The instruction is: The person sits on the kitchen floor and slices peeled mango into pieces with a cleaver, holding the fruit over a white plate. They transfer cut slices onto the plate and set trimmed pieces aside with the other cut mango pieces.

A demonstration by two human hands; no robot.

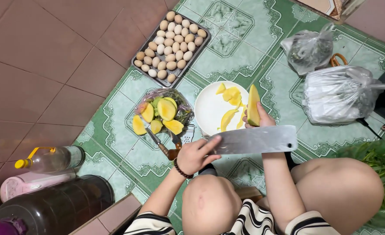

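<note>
The mango slice [253, 105] stands upright on its edge at about 1 o'clock from the frame's centre, just over the right rim of the white plate [210, 109], pinched from below by the right hand [262, 118], whose fingers curl around its lower end. The left hand [195, 154] is clenched around the handle of a cleaver [257, 140], forefinger laid along the blade's spine, the broad blade lying flat and pointing toward 3 o'clock. The handle is hidden inside the fist. More yellow mango pieces [229, 102] lie on the plate. At 9 o'clock from the plate sits a plastic bag of mango peels [162, 114]; at 11 o'clock, a tray of eggs [171, 43]. All rest on the floor [49, 65]. Both forearms cross bare knees.
</note>
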